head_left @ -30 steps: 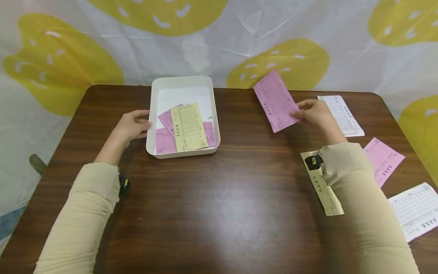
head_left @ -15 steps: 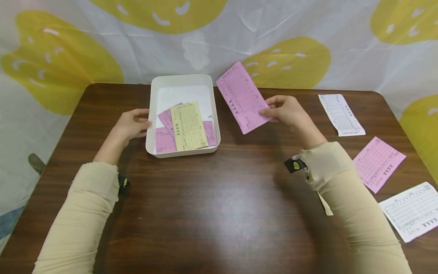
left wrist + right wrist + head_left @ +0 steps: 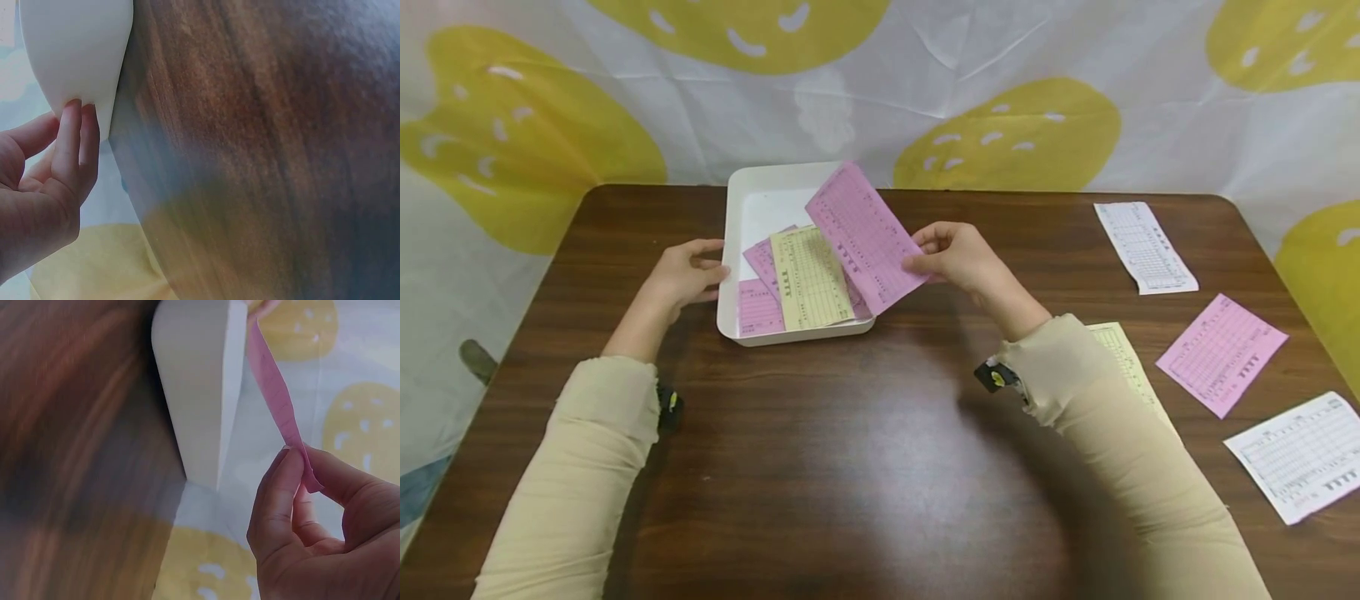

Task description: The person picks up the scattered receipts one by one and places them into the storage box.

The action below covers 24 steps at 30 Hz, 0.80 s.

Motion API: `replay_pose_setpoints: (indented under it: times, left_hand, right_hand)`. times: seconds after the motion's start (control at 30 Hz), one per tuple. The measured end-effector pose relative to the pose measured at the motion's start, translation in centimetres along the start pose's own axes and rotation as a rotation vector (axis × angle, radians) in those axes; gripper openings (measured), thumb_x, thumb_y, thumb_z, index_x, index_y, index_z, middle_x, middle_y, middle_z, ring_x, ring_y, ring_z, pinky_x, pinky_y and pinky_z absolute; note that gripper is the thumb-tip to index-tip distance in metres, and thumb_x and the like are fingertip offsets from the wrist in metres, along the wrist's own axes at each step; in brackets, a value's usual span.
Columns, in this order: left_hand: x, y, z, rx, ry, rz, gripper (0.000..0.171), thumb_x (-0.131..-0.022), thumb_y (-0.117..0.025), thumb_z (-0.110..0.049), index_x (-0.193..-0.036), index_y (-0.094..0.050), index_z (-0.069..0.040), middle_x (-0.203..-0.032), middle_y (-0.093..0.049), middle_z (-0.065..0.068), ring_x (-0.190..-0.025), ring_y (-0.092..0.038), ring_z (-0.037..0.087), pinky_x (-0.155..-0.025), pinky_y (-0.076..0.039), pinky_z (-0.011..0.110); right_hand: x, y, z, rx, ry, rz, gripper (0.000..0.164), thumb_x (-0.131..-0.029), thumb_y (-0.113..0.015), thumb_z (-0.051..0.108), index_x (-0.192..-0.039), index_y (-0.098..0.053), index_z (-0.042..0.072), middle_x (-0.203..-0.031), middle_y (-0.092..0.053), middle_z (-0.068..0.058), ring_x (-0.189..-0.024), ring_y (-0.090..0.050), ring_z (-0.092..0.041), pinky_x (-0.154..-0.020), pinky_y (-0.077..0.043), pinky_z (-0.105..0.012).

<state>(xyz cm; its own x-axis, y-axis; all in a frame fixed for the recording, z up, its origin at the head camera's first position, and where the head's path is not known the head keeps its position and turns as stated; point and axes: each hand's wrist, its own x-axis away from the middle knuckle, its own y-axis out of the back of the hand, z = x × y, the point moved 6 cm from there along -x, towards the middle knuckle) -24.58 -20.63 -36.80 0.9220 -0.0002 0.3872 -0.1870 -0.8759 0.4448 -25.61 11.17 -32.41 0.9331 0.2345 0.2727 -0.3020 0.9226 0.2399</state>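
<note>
My right hand [image 3: 958,260] pinches a pink printed paper slip [image 3: 867,237] by its lower right edge, between thumb and fingers. The slip is tilted over the right wall of the white tray [image 3: 745,185], and in the right wrist view the slip [image 3: 272,387] is seen nearly edge-on. At the tray's left side, my left hand [image 3: 683,273] holds the wall, thumb at the rim. In the left wrist view, its fingertips [image 3: 72,107] lie on the tray's outer wall. Inside the tray, a yellow slip [image 3: 808,283] lies on top of several pink slips [image 3: 758,307].
On the right of the brown table [image 3: 850,467] lie a white slip [image 3: 1146,248], a pink slip [image 3: 1222,354] and another white slip [image 3: 1300,457]. A yellow slip [image 3: 1120,354] is partly hidden under the right sleeve. A patterned cloth [image 3: 865,100] hangs behind the table.
My right hand has carried the pink slip leftward from the table's right part to over the tray's right side. The left hand has stayed at the tray.
</note>
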Motion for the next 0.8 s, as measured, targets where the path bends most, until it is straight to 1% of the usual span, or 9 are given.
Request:
replay_pose_setpoints:
  times: [0.23, 0.4, 0.53, 0.63, 0.7, 0.8]
  left_hand:
    - [0.0, 0.0, 0.1, -0.002, -0.002, 0.005, 0.058, -0.099, -0.047, -0.009, -0.151, -0.022, -0.004, -0.145, -0.039, 0.03, -0.118, -0.052, 0.031, -0.075, -0.057, 0.014]
    - [-0.1, 0.0, 0.1, -0.004, -0.001, 0.001, 0.058, -0.099, -0.047, -0.009, -0.151, -0.023, -0.004, -0.145, -0.039, 0.03, -0.116, -0.053, 0.029, -0.076, -0.057, 0.014]
    - [-0.1, 0.0, 0.1, -0.001, 0.001, 0.0, 0.058, -0.099, -0.047, -0.01, -0.151, -0.022, -0.005, -0.146, -0.039, 0.03, -0.116, -0.052, 0.029, -0.074, -0.057, 0.013]
    - [-0.1, 0.0, 0.2, 0.001, 0.002, 0.001, 0.059, -0.099, -0.048, -0.01, -0.152, -0.022, -0.005, -0.146, -0.038, 0.03, -0.116, -0.053, 0.028, -0.072, -0.056, 0.011]
    - [-0.1, 0.0, 0.1, 0.001, 0.004, 0.0, 0.059, -0.099, -0.048, -0.01, -0.152, -0.022, -0.005, -0.146, -0.039, 0.029, -0.115, -0.053, 0.027, -0.07, -0.055, 0.009]
    - [0.0, 0.0, 0.1, -0.001, 0.006, -0.002, 0.058, -0.099, -0.047, -0.009, -0.151, -0.023, -0.005, -0.146, -0.04, 0.029, -0.113, -0.053, 0.026, -0.068, -0.054, 0.008]
  right_hand:
    - [-0.3, -2.7, 0.2, 0.032, 0.042, -0.004, 0.031, -0.083, -0.065, -0.007, -0.112, -0.055, -0.015, -0.07, -0.057, 0.005, -0.059, -0.056, -0.002, -0.055, -0.053, -0.014]
    - [-0.7, -4.1, 0.0, 0.063, 0.067, -0.018, 0.031, -0.082, -0.066, -0.007, -0.111, -0.057, -0.014, -0.074, -0.06, -0.001, -0.059, -0.055, -0.001, -0.056, -0.054, -0.016]
    - [-1.0, -4.9, -0.1, 0.069, 0.086, -0.03, 0.031, -0.082, -0.066, -0.008, -0.111, -0.057, -0.014, -0.079, -0.063, -0.008, -0.058, -0.055, -0.002, -0.057, -0.056, -0.018]
    - [-1.2, -5.4, -0.2, 0.06, 0.095, -0.04, 0.032, -0.081, -0.065, -0.009, -0.111, -0.057, -0.013, -0.082, -0.063, -0.011, -0.059, -0.054, -0.003, -0.057, -0.055, -0.015]
    - [-1.3, -5.6, -0.2, 0.045, 0.096, -0.044, 0.032, -0.08, -0.064, -0.011, -0.111, -0.056, -0.014, -0.081, -0.062, -0.011, -0.06, -0.054, -0.003, -0.056, -0.054, -0.013]
    - [-1.4, -5.8, -0.2, 0.043, 0.098, -0.052, 0.032, -0.08, -0.064, -0.011, -0.11, -0.057, -0.013, -0.076, -0.06, -0.007, -0.06, -0.054, -0.003, -0.056, -0.054, -0.012]
